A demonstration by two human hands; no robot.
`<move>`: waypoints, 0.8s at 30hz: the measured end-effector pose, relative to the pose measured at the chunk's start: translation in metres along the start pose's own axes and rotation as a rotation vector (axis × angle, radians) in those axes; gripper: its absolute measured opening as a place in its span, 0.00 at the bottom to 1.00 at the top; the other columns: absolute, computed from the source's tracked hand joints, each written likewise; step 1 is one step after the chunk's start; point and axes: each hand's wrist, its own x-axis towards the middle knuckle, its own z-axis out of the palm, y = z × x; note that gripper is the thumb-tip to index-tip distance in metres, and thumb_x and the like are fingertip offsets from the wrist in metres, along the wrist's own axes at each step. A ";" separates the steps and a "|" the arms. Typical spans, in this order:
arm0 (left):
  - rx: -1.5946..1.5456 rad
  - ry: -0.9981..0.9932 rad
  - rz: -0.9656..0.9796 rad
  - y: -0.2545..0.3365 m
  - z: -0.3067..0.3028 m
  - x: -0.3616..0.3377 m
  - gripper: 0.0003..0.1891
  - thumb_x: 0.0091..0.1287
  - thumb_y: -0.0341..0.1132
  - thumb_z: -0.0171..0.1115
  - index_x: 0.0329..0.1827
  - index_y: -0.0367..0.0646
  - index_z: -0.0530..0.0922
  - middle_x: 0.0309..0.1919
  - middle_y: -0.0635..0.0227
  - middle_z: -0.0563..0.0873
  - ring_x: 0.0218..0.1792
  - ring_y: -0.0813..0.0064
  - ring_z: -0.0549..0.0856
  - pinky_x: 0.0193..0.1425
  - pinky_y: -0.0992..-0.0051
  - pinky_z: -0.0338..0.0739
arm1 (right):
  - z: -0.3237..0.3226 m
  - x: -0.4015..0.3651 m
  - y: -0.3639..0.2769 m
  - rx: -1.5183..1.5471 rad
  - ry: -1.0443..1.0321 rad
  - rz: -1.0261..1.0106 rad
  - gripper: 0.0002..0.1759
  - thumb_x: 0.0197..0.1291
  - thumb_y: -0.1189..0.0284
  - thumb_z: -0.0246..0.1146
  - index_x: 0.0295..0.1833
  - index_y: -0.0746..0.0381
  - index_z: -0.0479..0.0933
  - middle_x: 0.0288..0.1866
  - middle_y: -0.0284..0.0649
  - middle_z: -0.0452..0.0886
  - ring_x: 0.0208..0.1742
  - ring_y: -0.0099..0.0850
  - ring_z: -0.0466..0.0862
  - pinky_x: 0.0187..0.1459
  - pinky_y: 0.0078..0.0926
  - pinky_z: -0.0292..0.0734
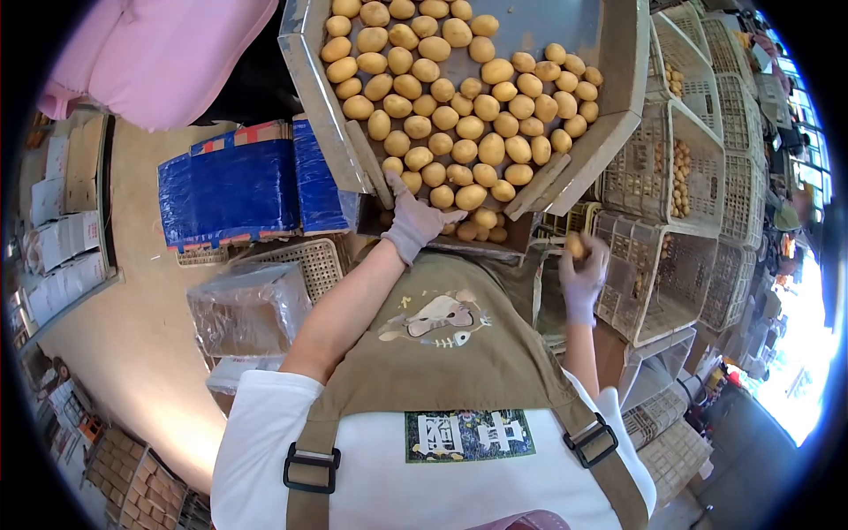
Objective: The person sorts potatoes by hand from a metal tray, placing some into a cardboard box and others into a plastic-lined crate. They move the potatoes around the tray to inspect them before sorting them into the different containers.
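Note:
Many round yellow-brown potatoes (468,128) lie on a sloping sorting tray (565,22) in front of me. My left hand (413,223), in a pale glove, rests at the tray's lower left corner with its fingers apart, holding nothing. Below the tray's mouth, more potatoes (484,218) sit in a box (517,240) against my apron. My right hand (585,274), also gloved, is off to the right beside the crates, its fingers closed round a single potato (576,246).
Plastic crates (658,283) are stacked on the right, some with potatoes inside. On the left are a blue wrapped box (234,194), a plastic-wrapped carton (252,309) and a basket (320,265). A person in pink (163,53) is at the upper left.

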 end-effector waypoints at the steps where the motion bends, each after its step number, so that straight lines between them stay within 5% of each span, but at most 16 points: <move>1: -0.007 0.014 -0.004 0.000 0.000 0.001 0.58 0.57 0.86 0.41 0.85 0.57 0.49 0.84 0.66 0.50 0.82 0.49 0.52 0.75 0.26 0.52 | -0.013 -0.027 0.023 -0.272 -0.187 0.244 0.25 0.51 0.74 0.68 0.59 0.56 0.80 0.53 0.49 0.81 0.57 0.50 0.80 0.58 0.46 0.78; 3: -0.019 0.044 -0.008 -0.001 0.001 0.002 0.59 0.56 0.86 0.41 0.85 0.57 0.49 0.84 0.66 0.50 0.82 0.49 0.52 0.75 0.26 0.52 | -0.022 -0.034 0.021 -0.450 -0.208 0.423 0.23 0.52 0.71 0.67 0.57 0.54 0.83 0.55 0.51 0.81 0.58 0.51 0.81 0.59 0.46 0.78; 5: -0.068 0.060 -0.043 -0.001 0.000 0.001 0.61 0.54 0.87 0.44 0.85 0.57 0.46 0.84 0.67 0.49 0.82 0.49 0.50 0.76 0.26 0.48 | -0.003 0.007 -0.006 -0.177 0.039 0.093 0.25 0.55 0.77 0.64 0.61 0.56 0.83 0.58 0.51 0.81 0.57 0.51 0.81 0.58 0.45 0.78; 6: -0.086 0.071 -0.066 -0.001 -0.001 0.000 0.62 0.53 0.87 0.46 0.85 0.57 0.45 0.84 0.67 0.48 0.82 0.50 0.50 0.76 0.26 0.46 | 0.004 0.046 -0.065 0.072 0.028 0.137 0.26 0.56 0.81 0.63 0.62 0.57 0.82 0.57 0.51 0.82 0.55 0.48 0.83 0.54 0.41 0.81; 7: -0.103 0.072 -0.087 0.000 0.002 0.002 0.63 0.52 0.87 0.47 0.85 0.58 0.44 0.85 0.68 0.47 0.83 0.50 0.49 0.77 0.26 0.44 | 0.027 0.073 -0.077 0.107 0.039 -0.085 0.24 0.57 0.83 0.63 0.60 0.57 0.82 0.54 0.50 0.84 0.50 0.46 0.85 0.50 0.37 0.83; 8: -0.045 0.074 -0.058 0.000 0.002 0.003 0.64 0.51 0.87 0.48 0.85 0.57 0.43 0.85 0.68 0.47 0.83 0.50 0.49 0.77 0.26 0.43 | 0.039 0.100 -0.113 0.148 -0.092 -0.057 0.25 0.61 0.82 0.62 0.64 0.57 0.81 0.60 0.45 0.82 0.54 0.40 0.85 0.55 0.34 0.80; 10: 0.064 0.076 0.005 -0.001 0.000 0.001 0.65 0.50 0.87 0.50 0.85 0.57 0.42 0.85 0.69 0.47 0.83 0.50 0.48 0.77 0.26 0.41 | 0.084 0.149 -0.154 0.079 -0.276 -0.096 0.25 0.64 0.71 0.59 0.68 0.52 0.76 0.63 0.41 0.80 0.58 0.46 0.82 0.59 0.39 0.78; 13: 0.138 0.002 0.021 -0.002 0.000 -0.003 0.68 0.48 0.87 0.53 0.85 0.55 0.40 0.84 0.64 0.43 0.83 0.45 0.44 0.79 0.29 0.38 | 0.174 0.197 -0.160 -0.176 -0.501 -0.042 0.24 0.63 0.65 0.57 0.66 0.49 0.74 0.64 0.50 0.77 0.59 0.48 0.82 0.59 0.44 0.78; 16: 0.191 0.032 0.065 -0.001 0.002 -0.004 0.65 0.51 0.85 0.53 0.85 0.55 0.43 0.84 0.64 0.45 0.82 0.50 0.50 0.78 0.29 0.45 | 0.162 0.221 -0.174 -0.242 -0.629 0.062 0.23 0.62 0.65 0.59 0.64 0.51 0.76 0.64 0.55 0.75 0.59 0.49 0.82 0.58 0.44 0.78; 20: 0.132 0.126 0.087 -0.001 0.014 -0.010 0.56 0.59 0.83 0.47 0.85 0.60 0.48 0.84 0.72 0.51 0.82 0.53 0.54 0.75 0.26 0.50 | 0.102 0.186 -0.125 0.186 -0.256 -0.271 0.20 0.58 0.73 0.66 0.56 0.47 0.83 0.56 0.41 0.80 0.54 0.44 0.84 0.57 0.39 0.80; 22: 0.128 0.105 0.085 -0.001 0.011 -0.008 0.56 0.58 0.84 0.45 0.85 0.60 0.49 0.84 0.72 0.51 0.82 0.53 0.53 0.75 0.26 0.49 | 0.050 0.188 -0.061 -0.146 0.148 -0.444 0.21 0.54 0.77 0.70 0.55 0.53 0.83 0.55 0.41 0.83 0.42 0.40 0.86 0.44 0.35 0.84; 23: 0.115 0.078 0.075 0.000 0.007 -0.005 0.56 0.58 0.84 0.44 0.85 0.60 0.49 0.84 0.72 0.51 0.82 0.53 0.53 0.75 0.27 0.49 | 0.014 0.192 -0.019 -0.147 0.192 -0.250 0.22 0.53 0.79 0.70 0.57 0.60 0.82 0.54 0.41 0.84 0.45 0.37 0.86 0.48 0.37 0.84; 24: 0.106 0.054 0.060 0.000 0.003 -0.003 0.57 0.58 0.85 0.44 0.85 0.60 0.49 0.84 0.73 0.51 0.83 0.53 0.52 0.75 0.27 0.49 | -0.010 0.192 -0.005 -0.436 0.314 0.168 0.21 0.54 0.78 0.68 0.56 0.63 0.81 0.51 0.42 0.85 0.47 0.37 0.85 0.53 0.38 0.83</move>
